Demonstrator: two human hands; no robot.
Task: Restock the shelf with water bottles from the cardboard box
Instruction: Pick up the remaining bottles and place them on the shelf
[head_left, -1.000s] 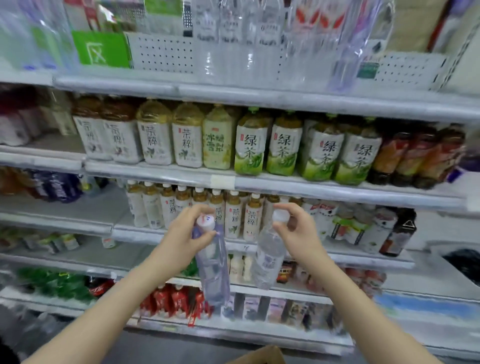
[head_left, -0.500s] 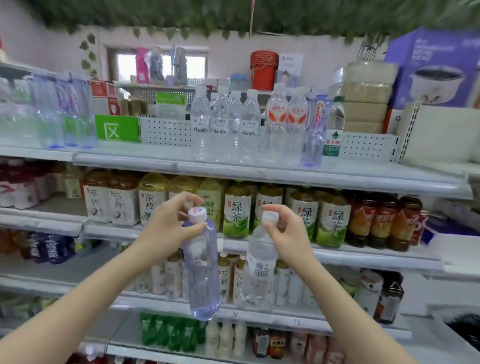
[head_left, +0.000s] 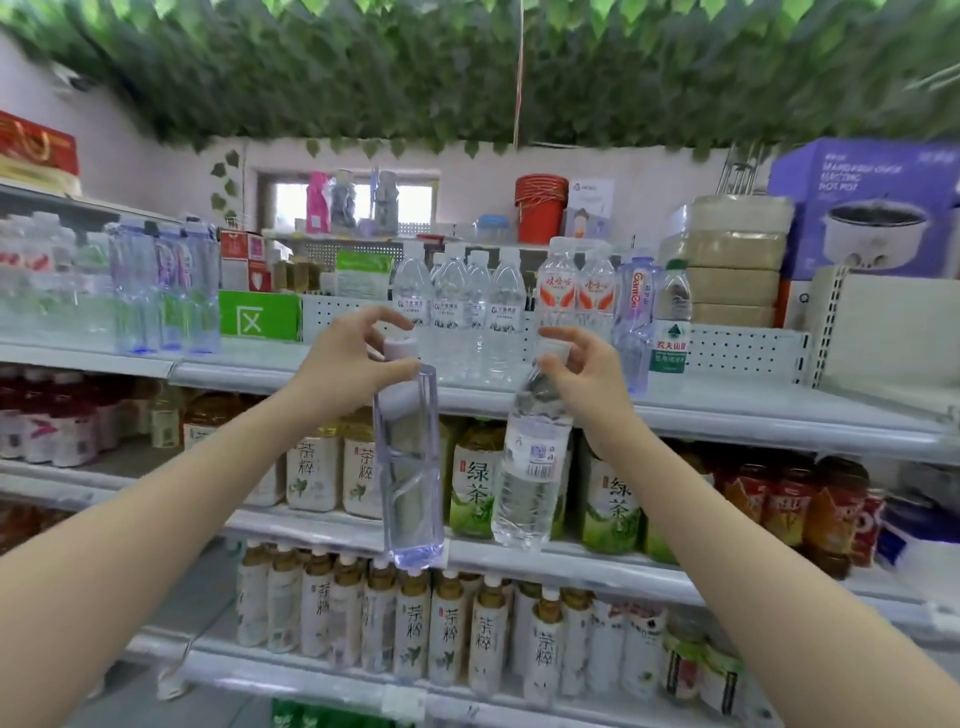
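The fingers (head_left: 383, 318) of your left hand (head_left: 340, 371) are curled round the white cap and neck of a tall, square-sided, bluish see-through plastic bottle (head_left: 408, 467). The fingers (head_left: 560, 335) of your right hand (head_left: 584, 376) pinch the top of a round, clear plastic water bottle with a white label (head_left: 530, 467). Both bottles hang down from your hands in the air, side by side and not touching. The round one leans a little, with its bottom toward the square one.

You have lifted both bottles since half a second ago. Back then their caps were in front of the green tea bottles with green labels (head_left: 472, 488). Now the caps are up in front of the row of clear water bottles (head_left: 457, 312) that stand on the grey metal top shelf (head_left: 727, 405). The bottoms of your two bottles were down by the edge of the shelf below the tea. Now they hang by the front edge of the tea shelf itself. Your hold on each bottle looks the same as before, and the two bottles are about as far from each other as they were.

You are looking higher too. The green leaves (head_left: 467, 67) on the ceiling were only a thin strip, and now they fill the whole top of the view.
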